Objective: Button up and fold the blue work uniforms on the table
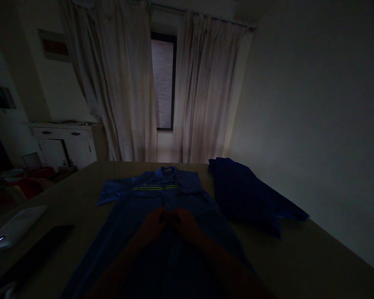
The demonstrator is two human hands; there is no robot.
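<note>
A blue work coverall (152,201) with yellow-green stripes across the chest lies spread on the table, its collar at the far end. One short sleeve stretches out to the left, while the right sleeve looks folded in over the chest. My left hand (157,220) and my right hand (181,220) meet over the middle of the front, fingers curled and pinched along the centre opening. Whatever lies between the fingertips is too dark to see, though the garment's front edge runs beneath them.
A second dark blue garment (243,193) lies heaped on the right of the table (90,176). At the left are a dark flat slab (37,253) and a whitish object (18,222). Beyond stand a white cabinet (62,133) and curtains (127,83).
</note>
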